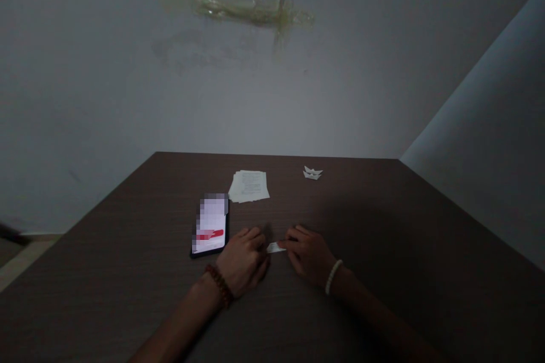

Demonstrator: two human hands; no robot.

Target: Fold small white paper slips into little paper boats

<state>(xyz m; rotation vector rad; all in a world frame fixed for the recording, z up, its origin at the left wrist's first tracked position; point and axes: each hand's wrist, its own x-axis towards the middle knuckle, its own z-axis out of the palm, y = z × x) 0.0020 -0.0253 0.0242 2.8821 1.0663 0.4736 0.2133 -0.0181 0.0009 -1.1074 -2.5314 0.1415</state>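
Note:
A small folded piece of white paper lies on the table between my two hands. My left hand is closed at its left end, the fingers curled down against it and partly hidden under the knuckles. From the other side, my right hand bends over the paper with a fingertip and thumb pressed onto its right end. Most of the paper is covered by my fingers, so its full shape cannot be made out. Past my hands, folded paper boats sit close together near the back of the table.
A lit phone lies just left of my left hand. Behind it is a loose stack of printed paper sheets. The dark wooden table meets a grey wall at its far edge, and a slanting pale surface borders it on the right.

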